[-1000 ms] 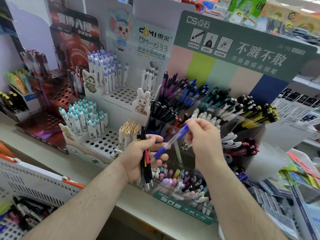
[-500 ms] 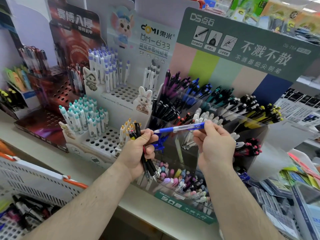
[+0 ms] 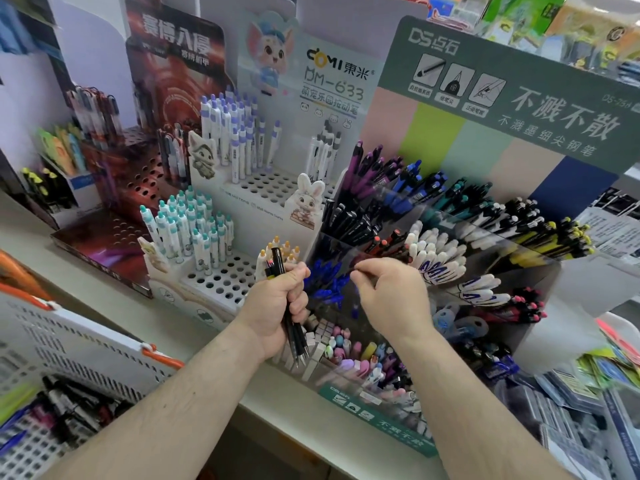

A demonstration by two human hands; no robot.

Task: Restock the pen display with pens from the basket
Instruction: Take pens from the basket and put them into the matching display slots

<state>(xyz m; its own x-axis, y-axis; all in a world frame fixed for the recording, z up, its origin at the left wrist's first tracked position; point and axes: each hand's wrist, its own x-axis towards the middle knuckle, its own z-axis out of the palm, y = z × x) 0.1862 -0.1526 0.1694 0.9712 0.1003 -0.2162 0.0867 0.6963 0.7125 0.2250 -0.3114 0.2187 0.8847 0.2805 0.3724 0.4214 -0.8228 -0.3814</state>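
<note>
Pens (image 3: 292,317) bunched upright in left hand (image 3: 277,306), fingers curled round them, before pen display (image 3: 433,282). Right hand (image 3: 391,299) loosely curled over blue pens (image 3: 325,285), apparently empty. Likely light, stiff, slippery; best pinched mid-barrel.

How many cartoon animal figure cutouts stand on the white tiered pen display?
3 clearly: a grey-eared one on the upper tier's left, a white rabbit at the middle tier's right, and a pale one at the lower left. Pens may hide others.
</note>
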